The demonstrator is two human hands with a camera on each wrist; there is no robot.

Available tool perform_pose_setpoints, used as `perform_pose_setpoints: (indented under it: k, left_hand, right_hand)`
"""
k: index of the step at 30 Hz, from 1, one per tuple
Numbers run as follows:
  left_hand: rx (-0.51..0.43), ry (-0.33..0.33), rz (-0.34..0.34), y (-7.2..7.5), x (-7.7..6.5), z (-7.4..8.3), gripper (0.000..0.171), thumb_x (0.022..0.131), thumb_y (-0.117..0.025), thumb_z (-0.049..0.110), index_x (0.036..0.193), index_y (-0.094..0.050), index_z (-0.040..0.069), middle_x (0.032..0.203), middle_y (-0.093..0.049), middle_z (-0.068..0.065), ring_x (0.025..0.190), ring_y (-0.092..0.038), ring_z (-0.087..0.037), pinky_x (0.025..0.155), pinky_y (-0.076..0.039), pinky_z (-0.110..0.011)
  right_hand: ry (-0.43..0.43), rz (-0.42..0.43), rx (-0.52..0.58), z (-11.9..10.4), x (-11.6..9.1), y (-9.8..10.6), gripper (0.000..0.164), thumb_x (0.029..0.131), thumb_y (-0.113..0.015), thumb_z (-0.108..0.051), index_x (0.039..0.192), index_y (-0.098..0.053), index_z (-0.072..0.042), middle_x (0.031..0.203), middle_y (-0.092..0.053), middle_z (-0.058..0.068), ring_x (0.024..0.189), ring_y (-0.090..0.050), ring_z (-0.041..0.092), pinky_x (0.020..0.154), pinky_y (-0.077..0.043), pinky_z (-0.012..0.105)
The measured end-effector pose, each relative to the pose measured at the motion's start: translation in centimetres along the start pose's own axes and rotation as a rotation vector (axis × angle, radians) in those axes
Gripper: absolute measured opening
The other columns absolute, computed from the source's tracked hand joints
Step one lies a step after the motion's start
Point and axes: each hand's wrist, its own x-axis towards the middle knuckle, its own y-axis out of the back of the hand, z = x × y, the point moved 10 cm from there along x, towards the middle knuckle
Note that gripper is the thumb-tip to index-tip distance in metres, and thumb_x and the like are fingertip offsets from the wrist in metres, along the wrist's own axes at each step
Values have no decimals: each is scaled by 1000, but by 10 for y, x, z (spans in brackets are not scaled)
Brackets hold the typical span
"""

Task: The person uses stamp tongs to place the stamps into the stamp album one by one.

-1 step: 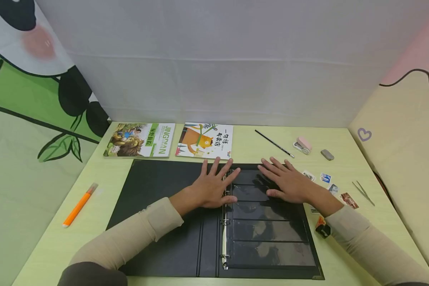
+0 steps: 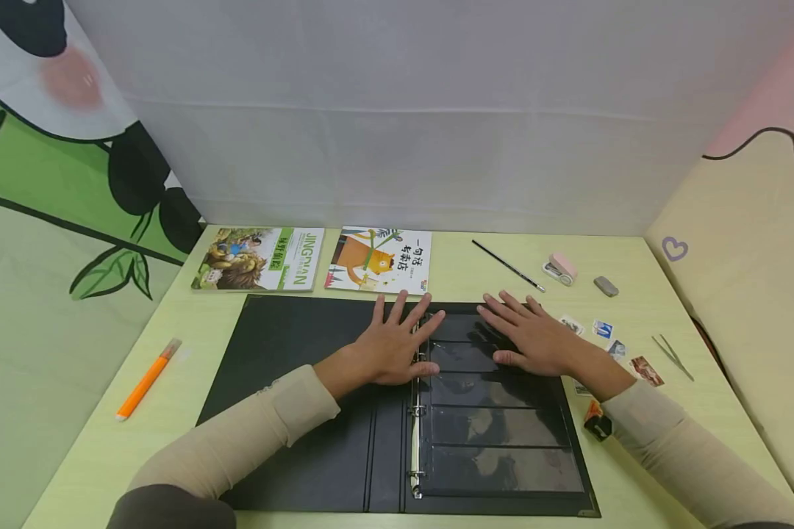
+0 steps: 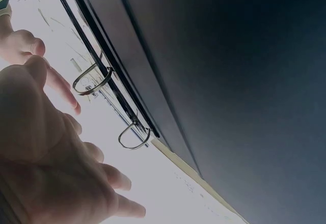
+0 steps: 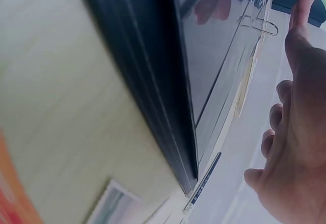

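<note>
Over the black ring binder (image 2: 317,463), I log remotely: left hand (image 2: 397,342), fingers spread, empty; right hand (image 2: 532,338), fingers extended, empty. Beside its right edge: small stamps (image 2: 603,329).

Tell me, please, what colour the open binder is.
The binder is black, clearest in the head view.

Cropped binder (image 3: 239,81) in wrist views

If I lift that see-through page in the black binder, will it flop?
The clear page probably bends easily, since it looks like thin plastic. Its shiny glare hints it may feel slippery. Metal rings along its edge should probably make it swing, not lift away.
</note>
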Motion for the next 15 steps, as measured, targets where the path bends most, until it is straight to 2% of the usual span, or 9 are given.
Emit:
perform_pose_setpoints:
  k: [7,15]
  left_hand:
    - [8,5,-14,-2,1,-1,85,89,-31,74,154,6,32,163,8,-4,148,8,-38,113,-2,-67]
    - [-34,1,5,3,2,-2,85,91,-31,71,154,6,29,163,6,-5,149,5,-38,113,-5,-67]
  right_hand:
    - [3,-4,6,0,0,-1,79,93,-52,-52,155,-15,-21,162,-12,8,148,-15,38,113,-17,64]
    - [-4,-7,32,3,-3,0,79,93,-52,-51,155,-16,-19,162,-13,9,148,-13,38,112,-17,64]
